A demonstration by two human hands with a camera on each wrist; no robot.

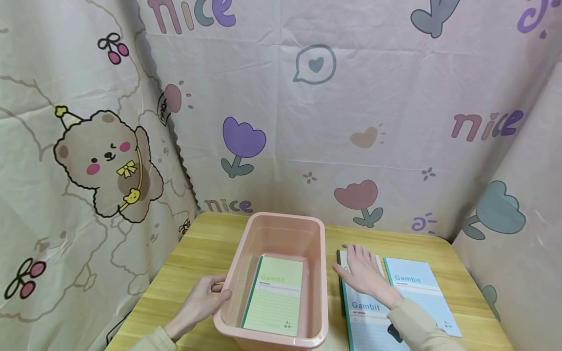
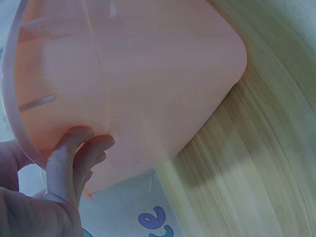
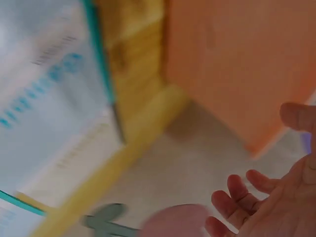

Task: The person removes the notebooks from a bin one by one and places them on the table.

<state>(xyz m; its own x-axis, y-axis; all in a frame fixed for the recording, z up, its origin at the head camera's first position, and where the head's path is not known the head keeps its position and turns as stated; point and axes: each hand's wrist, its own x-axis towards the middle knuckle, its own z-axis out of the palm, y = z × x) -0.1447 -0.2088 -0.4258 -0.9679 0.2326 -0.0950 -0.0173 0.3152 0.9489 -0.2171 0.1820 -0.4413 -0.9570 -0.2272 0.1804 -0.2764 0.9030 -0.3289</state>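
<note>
A pink plastic bin [image 1: 326, 292] stands on the table, holding a green-covered "Gambit" notebook [image 1: 274, 297] that lies flat on its bottom. My left hand [image 1: 203, 300] grips the bin's left rim, thumb over the edge and fingers against the outer wall, as the left wrist view also shows [image 2: 64, 173]. Over the notebooks right of the bin hovers my right hand [image 1: 364, 270], fingers extended and nothing in it. Below it a blue notebook [image 1: 369, 324] overlaps a pale, dark-spined notebook [image 1: 344, 258]. Another blue notebook [image 1: 419, 287] lies farther right.
The wooden table [image 1: 184, 263] has its back edge along a printed curtain [image 1: 281, 122], with a side curtain [image 1: 88, 195] at the left. A small black object [image 1: 394, 333] shows at my right wrist.
</note>
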